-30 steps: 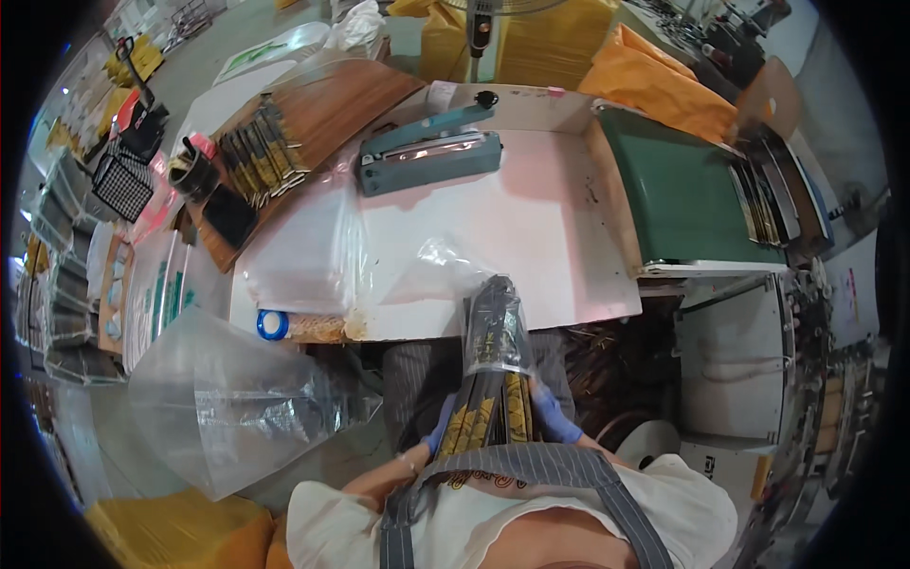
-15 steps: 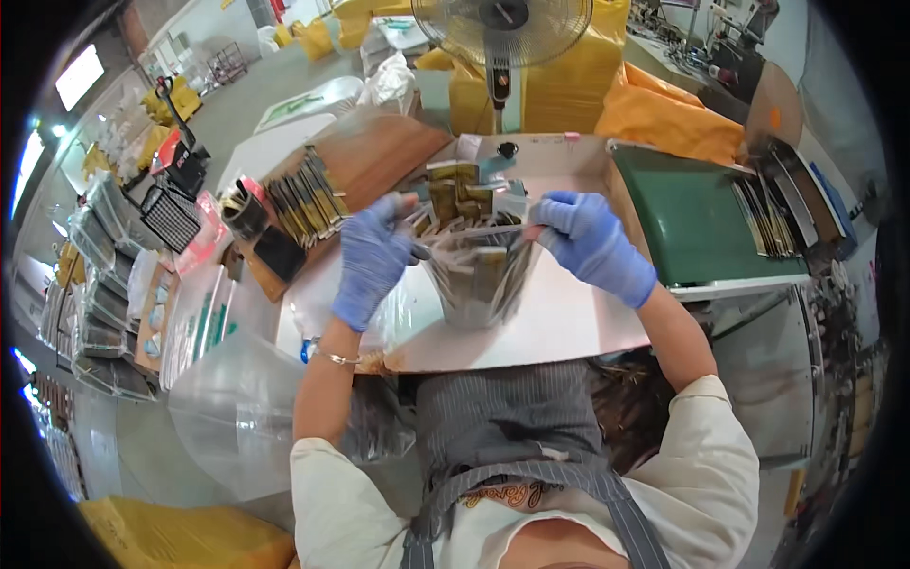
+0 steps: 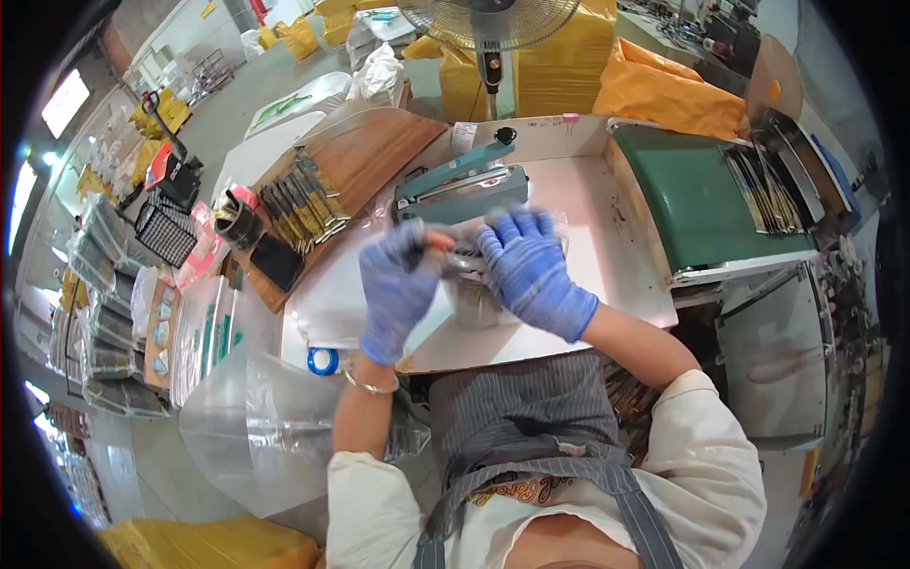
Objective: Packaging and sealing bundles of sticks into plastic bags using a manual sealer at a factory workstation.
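Note:
Low over the white work tray [image 3: 607, 327], a clear plastic bag [image 3: 479, 311] with dark contents stands between my blue-gloved hands. My right hand [image 3: 536, 275] lies across its top, fingers bent over the gathered upper edge. At the bag's left upper side is my left hand [image 3: 398, 294], its fingers curled and bare tips showing, partly smeared by motion. The bag's mouth is mostly hidden under both hands. Just beyond them lies a grey-green hand sealer [image 3: 464, 192] with a long lever and black knob.
Dark and gold packets [image 3: 301, 204] lie in a row on the brown board [image 3: 379, 147] at left, beside a black cup [image 3: 237, 226]. A blue tape roll [image 3: 322, 360] sits at the near left edge. Right stands a green-topped surface [image 3: 682, 204] holding more packets [image 3: 763, 190]. A fan [image 3: 490, 71] stands behind.
The bag's mouth was stretched wide between my hands; now it is gathered in. My right hand moved left and down over the bag. The sealer behind has come into sight.

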The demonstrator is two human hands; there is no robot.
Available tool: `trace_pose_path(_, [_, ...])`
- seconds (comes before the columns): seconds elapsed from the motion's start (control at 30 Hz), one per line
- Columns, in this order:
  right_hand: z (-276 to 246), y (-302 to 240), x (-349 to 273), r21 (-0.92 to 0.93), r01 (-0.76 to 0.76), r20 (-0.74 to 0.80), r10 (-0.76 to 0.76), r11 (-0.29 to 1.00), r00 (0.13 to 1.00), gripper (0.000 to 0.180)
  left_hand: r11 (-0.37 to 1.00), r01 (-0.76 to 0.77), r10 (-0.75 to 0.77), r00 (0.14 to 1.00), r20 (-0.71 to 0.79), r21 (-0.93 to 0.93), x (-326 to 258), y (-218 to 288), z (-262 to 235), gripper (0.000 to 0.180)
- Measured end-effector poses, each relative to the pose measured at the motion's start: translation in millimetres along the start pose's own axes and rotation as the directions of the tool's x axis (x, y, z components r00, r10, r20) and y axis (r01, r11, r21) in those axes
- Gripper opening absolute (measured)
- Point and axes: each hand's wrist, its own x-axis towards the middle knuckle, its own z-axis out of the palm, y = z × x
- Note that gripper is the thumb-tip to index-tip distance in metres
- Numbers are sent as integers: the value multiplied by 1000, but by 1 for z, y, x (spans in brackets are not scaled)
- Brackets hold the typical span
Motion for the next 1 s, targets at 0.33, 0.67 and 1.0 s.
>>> trace_pose_path(0.33, [142, 150, 27, 158, -333, 26, 334, 929, 942, 22, 778, 459, -416, 888, 195, -430, -4, -172, 108, 50])
trace_pose_path(0.67, [234, 167, 73, 644, -472, 112, 536, 603, 837, 26, 528, 527, -663, 746, 65, -666, 68, -252, 95, 30])
trace_pose_path(1.0, [307, 209, -19, 813, -574, 429, 765, -97, 480, 11, 781, 610, -619, 728, -296, -134, -29, -256, 30, 48])
